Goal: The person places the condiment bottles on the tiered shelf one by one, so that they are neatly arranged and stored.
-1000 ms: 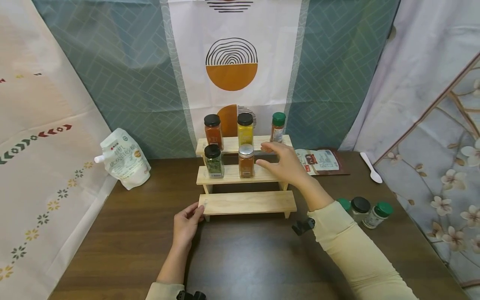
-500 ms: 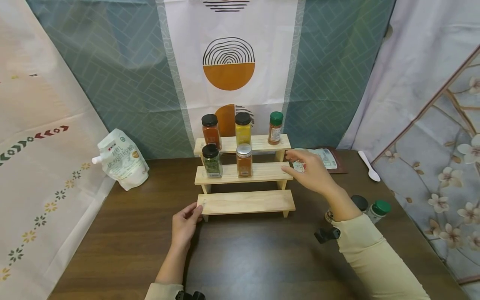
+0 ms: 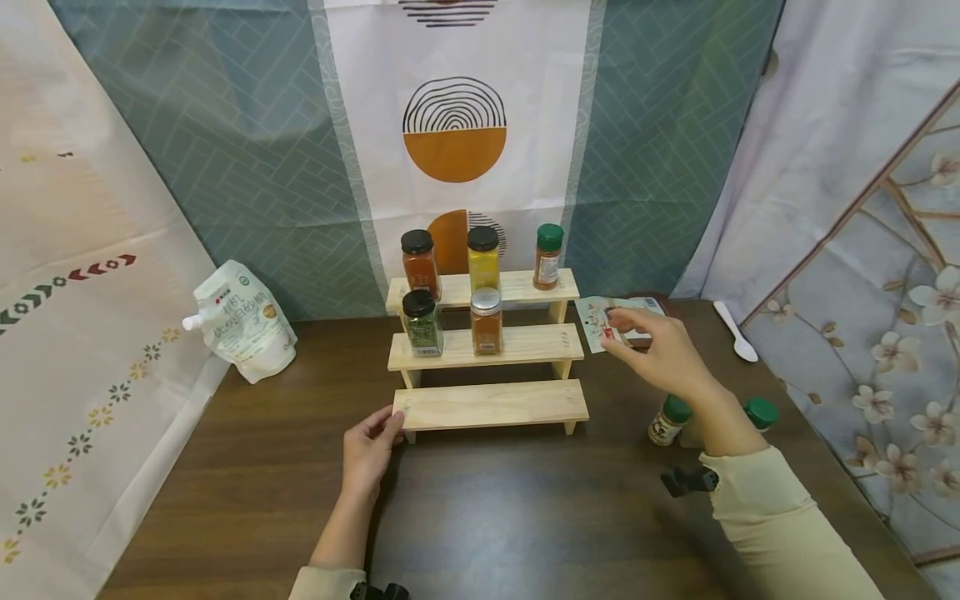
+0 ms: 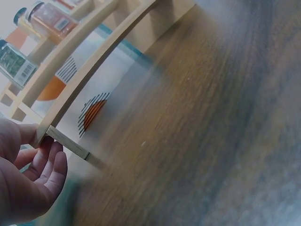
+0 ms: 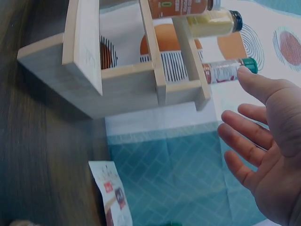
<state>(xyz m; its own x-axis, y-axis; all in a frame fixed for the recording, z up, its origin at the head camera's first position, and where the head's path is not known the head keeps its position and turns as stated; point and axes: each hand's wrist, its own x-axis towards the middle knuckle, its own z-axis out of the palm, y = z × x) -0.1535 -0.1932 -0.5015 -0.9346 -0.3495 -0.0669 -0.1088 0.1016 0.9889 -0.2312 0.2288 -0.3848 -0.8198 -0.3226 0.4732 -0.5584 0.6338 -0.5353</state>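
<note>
A three-tier wooden rack (image 3: 487,404) stands on the table. My left hand (image 3: 367,454) grips the left end of its lowest step, thumb above and fingers beneath in the left wrist view. The top step bears a red spice jar (image 3: 422,273), a yellow spice jar (image 3: 484,271) and a green-lidded jar (image 3: 547,268). On the middle step are a jar of green herbs (image 3: 424,333) and a silver-lidded jar of orange-brown spice (image 3: 487,332). To the right of the rack, my right hand (image 3: 663,354) is raised with loosely bent fingers (image 5: 249,134), holding nothing.
Green-lidded jars (image 3: 666,423) stand at the right, partly behind my right forearm. A flat packet (image 3: 595,321) lies right of the rack, with a white spoon (image 3: 735,332) farther right. A white spouted pouch (image 3: 246,321) leans at the back left against the cloth.
My right hand has moved away from the rack's jars, rightward and slightly nearer, over the table. The green-lidded jar on top is now uncovered. My left hand has kept its grip.
</note>
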